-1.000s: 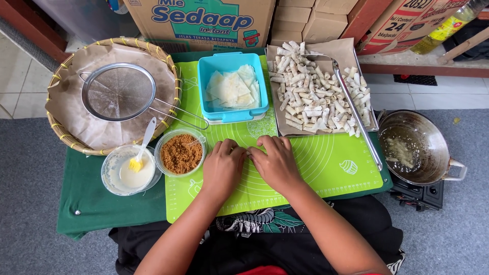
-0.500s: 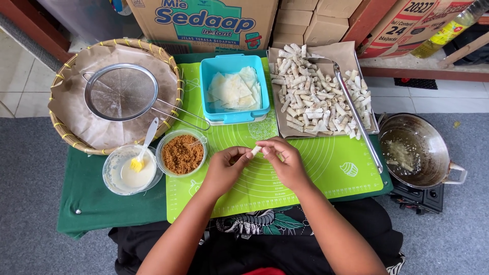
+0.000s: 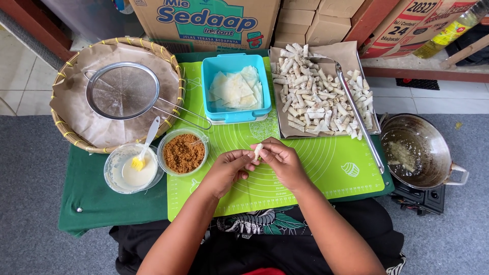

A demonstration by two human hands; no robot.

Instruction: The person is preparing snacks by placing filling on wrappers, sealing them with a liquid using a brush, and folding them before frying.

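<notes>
Cartons stand along the far edge: a large brown cardboard box (image 3: 206, 20) with a blue and teal printed panel at far centre, plain smaller brown boxes (image 3: 310, 18) stacked just right of it, and a red-and-white printed carton (image 3: 407, 25) at far right with a yellow-filled bottle (image 3: 451, 30) lying tilted beside it. A green silicone mat (image 3: 326, 168) with printed circles covers a dark green cloth (image 3: 86, 198) on the low table. At far left sits a round woven basket (image 3: 63, 127) lined with creased brown paper, a wire-mesh skimmer (image 3: 122, 91) resting in it. Near it stand a clear bowl of white paste (image 3: 114, 175) holding a yellow-bristled brush (image 3: 140, 158), and a clear bowl of brown crumbly filling (image 3: 182, 153). A turquoise plastic tub (image 3: 211, 76) holds thin pale wrapper sheets; to its right a paper-lined tray (image 3: 351, 53) is heaped with small pale rolls, with metal tongs (image 3: 359, 122) lying across it. A metal wok (image 3: 438, 147) holding oil sits at right on a black burner. A small white roll (image 3: 258, 150) is held above the mat's centre, pinched at its left end by the left hand (image 3: 229, 170) and at its right by the right hand (image 3: 282, 163); both sets of fingers are narrowly closed around it, thumbs underneath.
</notes>
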